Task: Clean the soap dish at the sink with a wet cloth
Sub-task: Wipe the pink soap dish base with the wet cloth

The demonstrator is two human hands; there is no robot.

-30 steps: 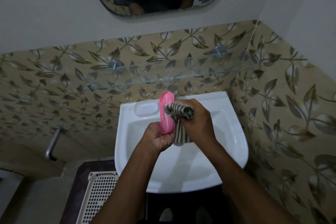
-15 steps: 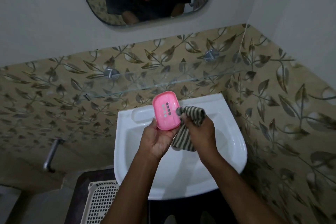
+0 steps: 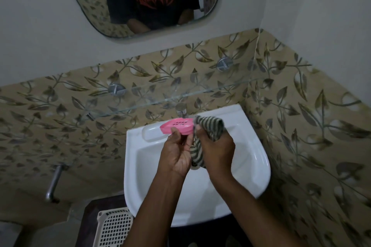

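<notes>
Setting: white sink [image 3: 259,168] below glass shelf [image 3: 140,104], leaf-patterned tiles.
Soap dish [image 3: 177,125]: pink, over sink's back edge, near tap [image 3: 181,110].
Left hand [image 3: 176,153]: fingers grasping dish.
Right hand [image 3: 215,148]: fingers clenched round striped cloth [image 3: 210,126], touching dish's end.

My forearms reach forward and converge. My left hand [image 3: 177,154] grips the soap dish [image 3: 178,125], thumb on its near edge. My right hand [image 3: 217,151], knuckles up, clutches the cloth [image 3: 210,126] just beside the left.
</notes>
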